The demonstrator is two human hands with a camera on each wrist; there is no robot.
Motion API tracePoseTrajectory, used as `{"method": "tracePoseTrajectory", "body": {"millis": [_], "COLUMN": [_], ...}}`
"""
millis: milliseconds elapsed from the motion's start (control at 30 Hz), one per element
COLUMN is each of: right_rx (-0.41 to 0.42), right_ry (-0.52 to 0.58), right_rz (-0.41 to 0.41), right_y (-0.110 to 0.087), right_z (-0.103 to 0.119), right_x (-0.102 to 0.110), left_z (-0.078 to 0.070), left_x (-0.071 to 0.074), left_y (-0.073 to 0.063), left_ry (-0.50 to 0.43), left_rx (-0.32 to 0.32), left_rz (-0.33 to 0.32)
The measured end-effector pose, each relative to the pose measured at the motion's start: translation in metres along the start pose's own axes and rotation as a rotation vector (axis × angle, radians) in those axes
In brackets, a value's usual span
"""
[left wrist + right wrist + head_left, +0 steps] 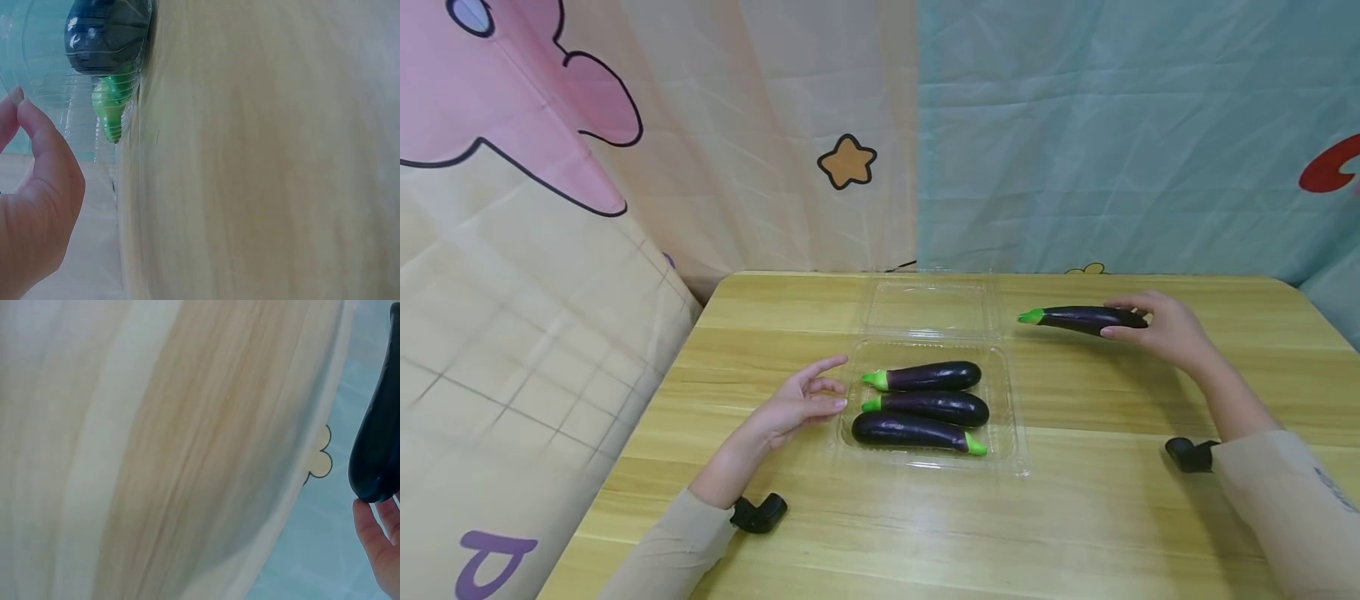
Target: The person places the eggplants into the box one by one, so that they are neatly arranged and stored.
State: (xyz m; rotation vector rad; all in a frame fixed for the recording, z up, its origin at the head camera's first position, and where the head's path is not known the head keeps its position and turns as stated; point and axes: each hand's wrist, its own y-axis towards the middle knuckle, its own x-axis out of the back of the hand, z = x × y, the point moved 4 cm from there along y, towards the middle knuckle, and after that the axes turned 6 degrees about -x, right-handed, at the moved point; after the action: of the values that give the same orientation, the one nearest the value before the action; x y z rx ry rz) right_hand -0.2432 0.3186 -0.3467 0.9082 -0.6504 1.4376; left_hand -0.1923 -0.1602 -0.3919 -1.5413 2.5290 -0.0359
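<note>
Apart: held eggplant [1082, 319], container edge [1020, 442].

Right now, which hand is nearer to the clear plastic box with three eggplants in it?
Left. The left hand is close by the left edge of the clear plastic box; the right hand is farther off, beyond its right side, holding another eggplant.

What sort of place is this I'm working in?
Probably a makeshift recording corner rather than a working kitchen, though I can't be sure: cartoon-printed cloth hangs behind the wood-grain table, and a black device shows at each sleeve cuff.
</note>
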Motion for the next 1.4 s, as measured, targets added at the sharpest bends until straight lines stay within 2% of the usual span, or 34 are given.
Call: {"method": "tracePoseTrajectory", "body": {"millis": [433, 733, 900, 1000, 1400], "right_rx": [0.031, 0.050, 0.078, 0.123, 0.176], "right_ry": [0.007, -0.019, -0.018, -0.024, -0.021], "right_rz": [-0.031, -0.038, -0.033, -0.033, -0.038], "right_y": [-0.010, -0.015, -0.017, -0.019, -0.023], "right_z": [0.016, 0.036, 0.048, 0.054, 0.081], "right_x": [0.007, 0.010, 0.008, 0.007, -0.003], "left_z": [0.000, 0.001, 0.001, 0.002, 0.002], "left_x": [0.000, 0.000, 0.001, 0.001, 0.000], "left_y": [0.000, 0.000, 0.000, 0.000, 0.000], "left_ry": [0.003, 0.009, 0.008, 0.005, 0.007], "left_rx": [0.000, 0.000, -0.002, -0.004, 0.000], "left_rz": [-0.002, -0.004, -0.003, -0.004, -0.006]}}
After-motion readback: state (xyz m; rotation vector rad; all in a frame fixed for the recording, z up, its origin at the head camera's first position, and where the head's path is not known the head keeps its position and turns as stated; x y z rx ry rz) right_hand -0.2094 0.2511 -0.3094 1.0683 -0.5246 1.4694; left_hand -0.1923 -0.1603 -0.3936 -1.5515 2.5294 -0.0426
